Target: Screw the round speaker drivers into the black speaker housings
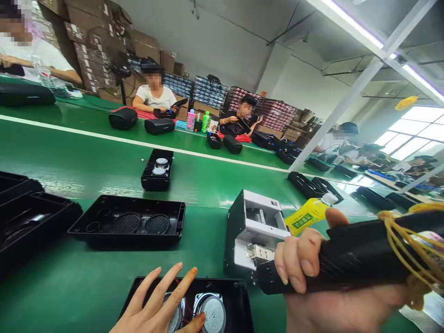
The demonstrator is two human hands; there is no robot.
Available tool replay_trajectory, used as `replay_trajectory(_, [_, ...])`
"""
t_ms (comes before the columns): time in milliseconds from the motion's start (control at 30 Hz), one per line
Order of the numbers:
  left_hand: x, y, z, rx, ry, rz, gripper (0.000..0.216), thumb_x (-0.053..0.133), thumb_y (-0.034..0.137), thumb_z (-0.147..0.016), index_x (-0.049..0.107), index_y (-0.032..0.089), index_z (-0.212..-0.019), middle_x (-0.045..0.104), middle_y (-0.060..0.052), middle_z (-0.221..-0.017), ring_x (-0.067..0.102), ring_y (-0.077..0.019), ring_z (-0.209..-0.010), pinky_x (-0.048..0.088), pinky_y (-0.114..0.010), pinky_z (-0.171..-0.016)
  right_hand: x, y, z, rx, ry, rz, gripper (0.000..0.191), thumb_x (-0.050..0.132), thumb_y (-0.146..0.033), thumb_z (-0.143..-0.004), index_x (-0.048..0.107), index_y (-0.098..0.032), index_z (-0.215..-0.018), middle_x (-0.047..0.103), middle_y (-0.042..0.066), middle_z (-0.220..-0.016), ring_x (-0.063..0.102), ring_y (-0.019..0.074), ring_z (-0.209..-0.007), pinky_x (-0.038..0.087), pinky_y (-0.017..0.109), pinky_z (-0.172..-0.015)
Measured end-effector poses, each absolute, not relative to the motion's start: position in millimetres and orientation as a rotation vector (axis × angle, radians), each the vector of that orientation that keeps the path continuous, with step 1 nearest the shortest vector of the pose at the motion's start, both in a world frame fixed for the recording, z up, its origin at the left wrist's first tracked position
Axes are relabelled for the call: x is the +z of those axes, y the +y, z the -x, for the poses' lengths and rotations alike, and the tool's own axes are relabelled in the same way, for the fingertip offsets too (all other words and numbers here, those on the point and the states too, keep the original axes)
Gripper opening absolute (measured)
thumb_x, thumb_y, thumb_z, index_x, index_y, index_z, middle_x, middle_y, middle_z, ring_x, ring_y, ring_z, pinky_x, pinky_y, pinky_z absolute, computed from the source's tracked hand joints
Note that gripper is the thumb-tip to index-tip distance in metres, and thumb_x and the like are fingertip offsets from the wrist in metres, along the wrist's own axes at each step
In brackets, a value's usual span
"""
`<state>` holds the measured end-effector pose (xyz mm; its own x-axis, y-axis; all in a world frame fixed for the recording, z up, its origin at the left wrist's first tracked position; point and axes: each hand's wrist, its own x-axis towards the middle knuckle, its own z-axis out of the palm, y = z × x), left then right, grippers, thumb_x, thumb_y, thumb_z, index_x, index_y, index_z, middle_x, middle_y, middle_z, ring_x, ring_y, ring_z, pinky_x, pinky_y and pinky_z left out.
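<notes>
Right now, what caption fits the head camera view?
Right hand grips black electric screwdriver; left hand spread over speaker housing.

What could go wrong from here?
1. The left hand is spread over the black shell, its fingers close to thin red wires; it might snag them.
2. The black tool in the right hand has its tip near the white-and-black machine; a slip could knock it.
3. The yellow bottle stands just beyond the right hand; a wide swing might tip it.
</notes>
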<state>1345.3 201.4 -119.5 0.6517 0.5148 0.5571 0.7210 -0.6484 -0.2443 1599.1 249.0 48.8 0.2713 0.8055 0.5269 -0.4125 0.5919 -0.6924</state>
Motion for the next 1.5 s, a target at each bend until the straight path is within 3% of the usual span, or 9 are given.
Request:
replay_trajectory(300, [-117.2, 200.5, -1344.7, -0.648, -0.990, 2.485, 0.070, 0.065, 0.025, -0.097, 0.041, 0.049, -0.157, 0.052, -0.006, -0.161, 0.047, -0.0328, -0.145, 0.010, -0.056, -0.129, 15.7, 259.2, -1541.4, 1.191, -1.089, 0.444, 0.061, 0.050, -0.084, -0.094, 0.075, -0.034, -0.118, 0.054, -0.005, -0.058, 0.043, 0.0103, -0.033, 0.042, 0.023, -0.036])
replay_trajectory(533, [-114.3, 200.2, -1350.5, -0.672, -1.031, 2.476, 0.055, 0.060, 0.046, -0.103, 0.044, 0.052, -0.155, 0.053, -0.007, -0.155, 0.045, -0.0331, -0.142, 0.008, -0.056, -0.127, -7.6, 263.1, -1536.6, 1.269, -1.179, 0.429, 0.061, 0.045, -0.082, -0.097, 0.069, -0.034, -0.125, 0.055, -0.005, -0.065, 0.047, 0.0102, -0.039, 0.043, 0.023, -0.041])
replay_trajectory(833, [-106.6, 197.9, -1352.3, -0.691, -1.059, 2.470, 0.053, 0.055, 0.051, -0.106, 0.043, 0.050, -0.157, 0.055, -0.008, -0.153, 0.050, -0.0323, -0.137, 0.015, -0.054, -0.124, -20.9, 263.9, -1539.5, 1.312, -1.223, 0.441, 0.064, 0.045, -0.082, -0.098, 0.066, -0.032, -0.131, 0.056, -0.004, -0.070, 0.049, 0.0104, -0.043, 0.044, 0.024, -0.044])
replay_trajectory(1067, [-106.8, 197.6, -1352.4, -0.688, -1.066, 2.487, 0.053, 0.062, 0.049, -0.102, 0.047, 0.050, -0.153, 0.054, -0.007, -0.154, 0.050, -0.0324, -0.137, 0.019, -0.052, -0.122, -22.5, 265.8, -1539.4, 1.328, -1.229, 0.452, 0.064, 0.045, -0.084, -0.096, 0.066, -0.033, -0.129, 0.056, -0.005, -0.070, 0.047, 0.0101, -0.042, 0.044, 0.023, -0.043])
replay_trajectory(1500, [-101.3, 200.8, -1351.2, -0.650, -1.039, 2.523, 0.052, 0.053, 0.051, -0.105, 0.045, 0.050, -0.156, 0.058, -0.008, -0.145, 0.048, -0.0317, -0.134, 0.007, -0.053, -0.125, -35.1, 262.5, -1534.8, 1.468, -1.277, 0.367, 0.064, 0.052, -0.086, -0.092, 0.065, -0.031, -0.121, 0.057, -0.004, -0.069, 0.041, 0.0085, -0.042, 0.040, 0.021, -0.041])
